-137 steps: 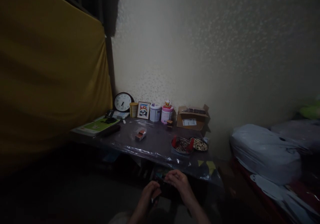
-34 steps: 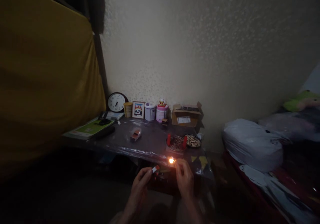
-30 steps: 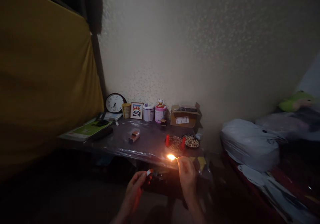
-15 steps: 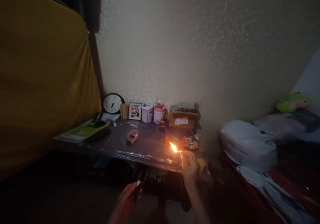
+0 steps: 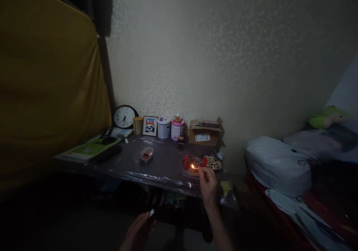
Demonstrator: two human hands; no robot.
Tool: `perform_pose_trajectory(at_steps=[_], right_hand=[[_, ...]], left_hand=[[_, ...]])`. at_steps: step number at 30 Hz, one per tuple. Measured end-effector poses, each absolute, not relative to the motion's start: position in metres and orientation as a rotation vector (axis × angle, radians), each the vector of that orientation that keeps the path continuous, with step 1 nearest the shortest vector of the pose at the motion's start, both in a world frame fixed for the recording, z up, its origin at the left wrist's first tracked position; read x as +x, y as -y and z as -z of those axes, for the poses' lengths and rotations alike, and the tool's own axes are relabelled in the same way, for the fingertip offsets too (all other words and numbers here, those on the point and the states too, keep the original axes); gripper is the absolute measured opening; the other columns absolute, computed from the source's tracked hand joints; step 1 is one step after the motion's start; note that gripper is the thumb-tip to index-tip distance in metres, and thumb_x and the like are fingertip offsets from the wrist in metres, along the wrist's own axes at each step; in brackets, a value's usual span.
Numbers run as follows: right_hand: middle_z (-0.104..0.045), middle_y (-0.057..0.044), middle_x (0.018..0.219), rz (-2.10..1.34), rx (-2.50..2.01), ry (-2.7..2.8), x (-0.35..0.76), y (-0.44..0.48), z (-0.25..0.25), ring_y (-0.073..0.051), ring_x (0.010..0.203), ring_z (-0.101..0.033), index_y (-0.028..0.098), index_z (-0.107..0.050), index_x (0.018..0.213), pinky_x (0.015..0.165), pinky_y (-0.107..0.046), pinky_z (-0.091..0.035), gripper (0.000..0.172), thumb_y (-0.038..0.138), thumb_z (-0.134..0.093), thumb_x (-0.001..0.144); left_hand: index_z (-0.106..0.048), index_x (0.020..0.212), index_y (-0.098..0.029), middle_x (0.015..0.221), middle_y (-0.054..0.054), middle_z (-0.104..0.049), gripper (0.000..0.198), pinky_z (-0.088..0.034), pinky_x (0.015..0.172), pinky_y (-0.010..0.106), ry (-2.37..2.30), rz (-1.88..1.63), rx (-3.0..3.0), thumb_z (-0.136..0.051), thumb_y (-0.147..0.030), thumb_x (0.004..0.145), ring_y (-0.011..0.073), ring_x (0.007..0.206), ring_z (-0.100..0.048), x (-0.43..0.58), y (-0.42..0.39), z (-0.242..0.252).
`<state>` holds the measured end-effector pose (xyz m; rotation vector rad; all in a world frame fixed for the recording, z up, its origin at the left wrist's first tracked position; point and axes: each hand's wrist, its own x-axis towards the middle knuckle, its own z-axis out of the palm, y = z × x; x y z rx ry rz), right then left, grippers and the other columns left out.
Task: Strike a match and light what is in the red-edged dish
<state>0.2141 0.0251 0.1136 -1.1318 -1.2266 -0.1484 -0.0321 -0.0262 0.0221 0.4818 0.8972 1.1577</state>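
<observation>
My right hand (image 5: 207, 182) pinches a burning match (image 5: 193, 166) and holds its small flame over a round patterned tin (image 5: 191, 170) on the dark table (image 5: 167, 161). Two short red candles (image 5: 185, 161) stand at the tin's rim, one left and one right of the flame. My left hand (image 5: 139, 230) hangs low below the table edge, closed on a matchbox (image 5: 151, 213) whose pale end shows. A second patterned round lid (image 5: 213, 162) lies just right of the tin.
Along the wall stand a clock (image 5: 123, 116), a panda picture (image 5: 150, 125), two jars (image 5: 163, 127) and an open cardboard box (image 5: 205, 132). A small box in plastic (image 5: 145, 156) and a green book (image 5: 86, 150) lie on the table. Wrapped bundles (image 5: 278, 165) sit at right.
My right hand carried the lit match forward from the table edge to the tin between the red candles. My left hand dropped lower with the matchbox. The flame has shrunk.
</observation>
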Motion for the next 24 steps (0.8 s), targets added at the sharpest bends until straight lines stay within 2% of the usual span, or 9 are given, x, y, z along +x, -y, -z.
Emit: perform_pose_trajectory(at_steps=[9, 15, 19, 24], right_hand=[[-0.06, -0.003, 0.076, 0.027, -1.168, 1.232, 0.213, -0.043, -0.109, -0.017, 0.074, -0.057, 0.018, -0.062, 0.076, 0.069, -0.03, -0.045, 0.019, 0.032, -0.051, 0.081], [-0.064, -0.004, 0.073, -0.16, -1.142, 1.124, 0.213, -0.058, -0.103, -0.018, 0.069, -0.06, 0.016, -0.062, 0.076, 0.066, -0.031, -0.047, 0.023, 0.037, -0.055, 0.077], [-0.065, -0.003, 0.07, -0.293, -1.122, 1.044, 0.212, -0.065, -0.104, -0.018, 0.064, -0.061, 0.015, -0.061, 0.075, 0.063, -0.03, -0.048, 0.023, 0.038, -0.059, 0.073], [-0.066, -0.002, 0.067, -0.391, -1.072, 0.949, 0.211, -0.074, -0.106, -0.018, 0.063, -0.063, 0.016, -0.06, 0.073, 0.061, -0.029, -0.049, 0.024, 0.04, -0.063, 0.067]], left_hand=[[-0.063, 0.057, -0.027, 0.088, 0.007, -0.071, 0.024, -0.038, 0.092, 0.05, -0.956, -1.166, 0.434, -0.077, -0.042, 0.043, 0.037, 0.111, -0.05, -0.033, 0.017, -0.005], [-0.065, 0.061, -0.025, 0.083, 0.006, -0.071, 0.028, -0.039, 0.091, 0.047, -0.899, -1.139, 0.45, -0.077, -0.044, 0.043, 0.035, 0.105, -0.054, -0.031, 0.009, 0.001], [-0.065, 0.062, -0.022, 0.076, 0.004, -0.071, 0.035, -0.037, 0.093, 0.047, -0.964, -1.131, 0.39, -0.078, -0.046, 0.038, 0.0335, 0.098, -0.058, -0.031, 0.009, 0.002], [-0.064, 0.064, -0.025, 0.086, 0.006, -0.072, 0.03, -0.036, 0.096, 0.045, -0.954, -1.188, 0.41, -0.073, -0.047, 0.047, 0.0333, 0.11, -0.052, -0.028, 0.019, -0.018]])
